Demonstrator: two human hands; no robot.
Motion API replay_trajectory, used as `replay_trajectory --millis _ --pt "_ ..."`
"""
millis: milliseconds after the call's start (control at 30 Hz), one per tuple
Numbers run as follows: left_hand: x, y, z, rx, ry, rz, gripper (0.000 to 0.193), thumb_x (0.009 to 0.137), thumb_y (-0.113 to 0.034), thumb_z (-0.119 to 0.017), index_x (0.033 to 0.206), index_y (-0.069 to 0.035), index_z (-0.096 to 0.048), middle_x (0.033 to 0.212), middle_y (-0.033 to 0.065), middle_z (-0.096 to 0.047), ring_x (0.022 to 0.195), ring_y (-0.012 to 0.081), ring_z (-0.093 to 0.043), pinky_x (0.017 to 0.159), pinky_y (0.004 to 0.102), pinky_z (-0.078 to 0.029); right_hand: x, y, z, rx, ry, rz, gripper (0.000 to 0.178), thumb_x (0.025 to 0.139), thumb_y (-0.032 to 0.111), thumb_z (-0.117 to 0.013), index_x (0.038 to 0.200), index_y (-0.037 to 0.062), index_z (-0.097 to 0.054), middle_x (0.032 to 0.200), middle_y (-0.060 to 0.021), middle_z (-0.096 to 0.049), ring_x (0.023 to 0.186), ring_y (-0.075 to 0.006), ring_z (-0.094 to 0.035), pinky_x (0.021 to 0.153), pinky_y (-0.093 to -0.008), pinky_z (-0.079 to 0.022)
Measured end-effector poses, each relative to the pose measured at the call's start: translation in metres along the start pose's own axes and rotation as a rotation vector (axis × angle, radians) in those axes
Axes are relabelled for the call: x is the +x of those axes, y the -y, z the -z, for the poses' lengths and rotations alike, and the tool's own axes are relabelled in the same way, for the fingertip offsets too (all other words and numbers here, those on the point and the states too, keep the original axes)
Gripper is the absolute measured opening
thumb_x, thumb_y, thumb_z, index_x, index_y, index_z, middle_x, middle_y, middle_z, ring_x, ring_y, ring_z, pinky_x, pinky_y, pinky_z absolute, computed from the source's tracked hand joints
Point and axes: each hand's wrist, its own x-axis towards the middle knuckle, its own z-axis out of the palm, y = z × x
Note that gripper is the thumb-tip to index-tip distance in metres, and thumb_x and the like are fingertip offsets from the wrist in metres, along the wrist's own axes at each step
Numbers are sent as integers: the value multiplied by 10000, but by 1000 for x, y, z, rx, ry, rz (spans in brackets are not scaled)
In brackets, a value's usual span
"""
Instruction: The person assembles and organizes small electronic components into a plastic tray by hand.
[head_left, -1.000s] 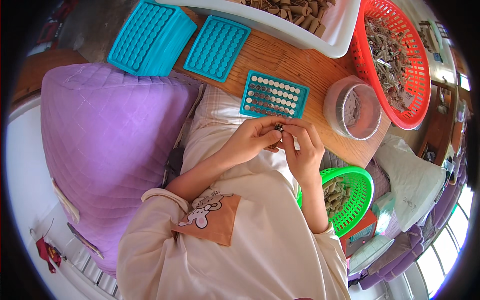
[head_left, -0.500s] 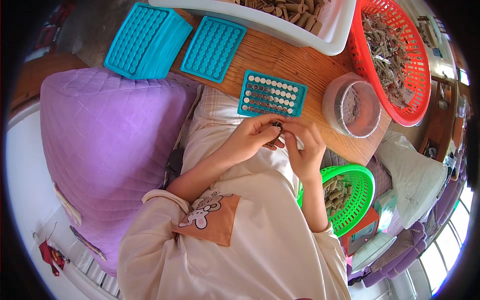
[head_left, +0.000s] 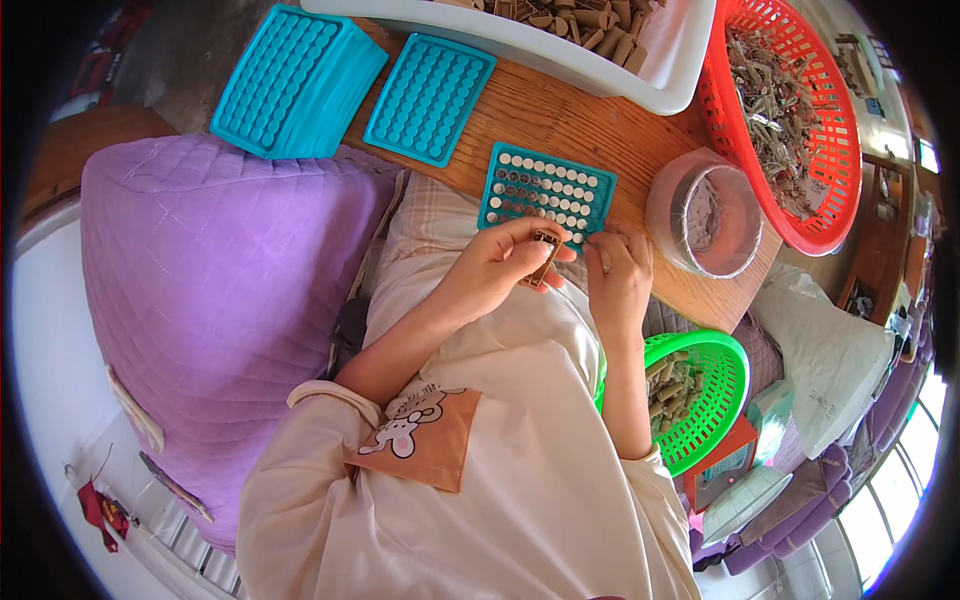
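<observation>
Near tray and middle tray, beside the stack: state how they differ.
The near tray holds white and darker discs; the middle tray shows only teal rounds. The near tray lies crosswise in view; the middle tray lies lengthwise, tilted. Both are teal and rectangular.

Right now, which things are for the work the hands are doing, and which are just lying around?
Seem part of the job:
- small brown piece, in the left hand
- teal tray of round discs, by the right hand
- green basket, probably

Seem just lying about:
- purple quilted cover
- white bag
</observation>
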Motion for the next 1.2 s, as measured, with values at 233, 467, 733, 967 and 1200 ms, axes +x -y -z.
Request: replay_trajectory --millis 233,467,733,967,1200 --pt "-4 -1 -5 -71 52 -11 260 855 -83 -434 1107 -19 -444 959 81 -563 782 106 -569 677 222 -468 -1 34 11 412 -213 -120 135 668 -28 -596 779 22 -537 848 -117 -532 785 -256 -531 675 -330 -433" --pt "-5 4 -8 -99 76 -37 276 850 -43 -429 1124 -5 -431 903 52 -555 783 84 -550 673 217 -468 -8 54 2 451 -208 -32 156 671 -67 -589 790 16 -534 867 -114 -528 766 -223 -538 646 -292 -446" --pt "-6 9 -8 52 37 -11 296 863 -120 -447 1131 4 -430 966 46 -532 806 98 -543 666 230 -470 -8 43 11 603 -9 -136 138 675 -64 -590 789 -3 -542 866 -107 -541 777 -213 -556 658 -288 -459" --pt "-13 -13 -12 535 84 3 253 842 -69 -457 1079 20 -470 871 62 -575 729 112 -569 640 231 -462 23 42 45 436 461 -163 210 628 -25 -617 813 8 -523 856 -136 -524 771 -260 -554 627 -312 -469" --pt "-15 -27 -2 232 279 13 232 822 -81 -474 1039 0 -489 877 81 -573 750 115 -559 644 246 -464 88 60 70 474 722 223 293 625 68 -669 870 9 -520 844 -95 -543 753 -203 -546 656 -296 -445"
